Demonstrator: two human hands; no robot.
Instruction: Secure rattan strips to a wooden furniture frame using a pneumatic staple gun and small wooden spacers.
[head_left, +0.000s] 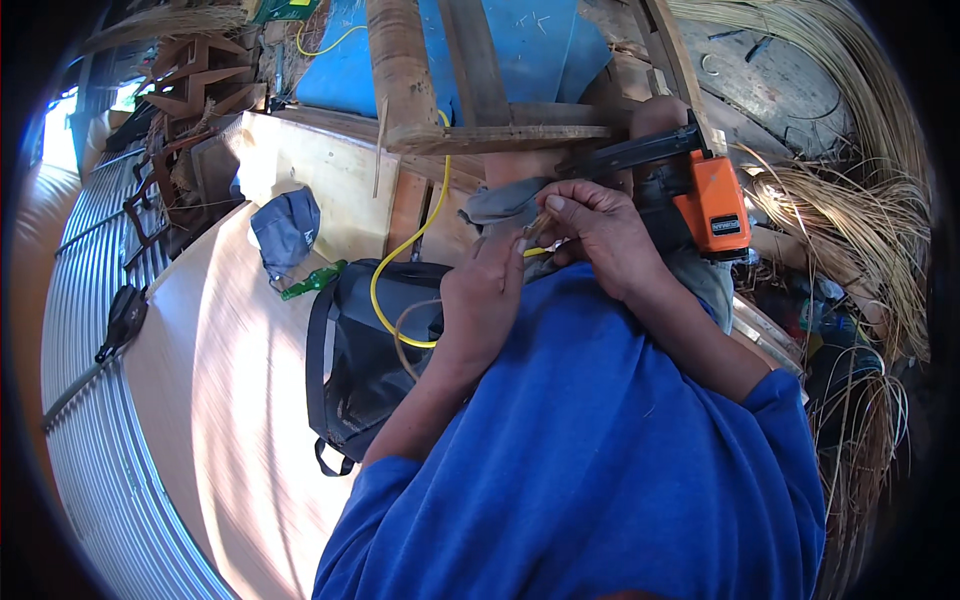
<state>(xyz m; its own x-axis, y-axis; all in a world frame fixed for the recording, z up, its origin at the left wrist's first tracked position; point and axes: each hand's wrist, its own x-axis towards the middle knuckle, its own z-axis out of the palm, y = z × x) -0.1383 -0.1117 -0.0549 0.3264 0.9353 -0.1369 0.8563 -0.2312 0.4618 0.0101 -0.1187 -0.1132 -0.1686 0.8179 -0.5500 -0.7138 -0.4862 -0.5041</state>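
Close together in front of my blue shirt, my left hand and my right hand pinch a thin tan cane-like strip between their fingertips. Its exact form is partly hidden by the fingers. A tan strand curves out on the outer side of my left wrist; whether it is the same piece I cannot tell. Beyond my right hand, an orange and black nail gun lies by my leg. A wooden frame with a rounded leg stands just past my hands.
A yellow hose loops past a black bag at my left. A dark cap and a green bottle lie on the plywood. Corrugated metal borders it. Dry fibre strands pile up at right.
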